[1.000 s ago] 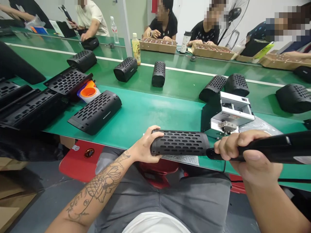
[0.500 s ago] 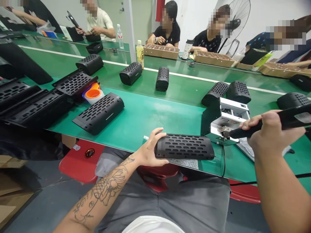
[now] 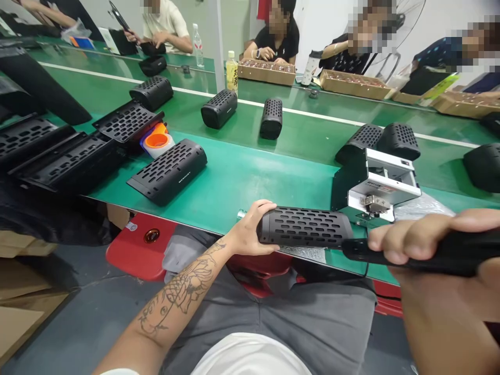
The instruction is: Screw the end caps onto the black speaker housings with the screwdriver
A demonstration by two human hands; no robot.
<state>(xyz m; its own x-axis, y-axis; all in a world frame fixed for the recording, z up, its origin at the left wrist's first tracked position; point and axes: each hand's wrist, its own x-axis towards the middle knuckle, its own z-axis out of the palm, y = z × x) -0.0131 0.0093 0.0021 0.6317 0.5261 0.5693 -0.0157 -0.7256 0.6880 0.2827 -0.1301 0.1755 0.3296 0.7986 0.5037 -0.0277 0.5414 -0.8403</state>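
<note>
My left hand (image 3: 253,229) is closed around the left end of a black perforated housing (image 3: 308,227), which lies at the table's front edge with its slotted face up. My right hand (image 3: 425,245) grips a black electric screwdriver (image 3: 363,250), held nearly level. The screwdriver's tip end meets or overlaps the housing's right lower corner; the exact contact is hidden. Behind that corner stands a white and black screw feeder (image 3: 385,187) with a small metal outlet at its front.
Another housing (image 3: 172,169) lies to the left near an orange and white tape roll (image 3: 158,141). Open shells (image 3: 66,161) are stacked at far left. Several housings, a yellow bottle (image 3: 232,73) and cardboard trays (image 3: 267,71) stand farther back, where people sit. A red stool (image 3: 136,245) is below.
My right hand has brought the screwdriver from the feeder's outlet down and left to the housing's right corner. The left hand keeps its hold. The view has shifted slightly.
</note>
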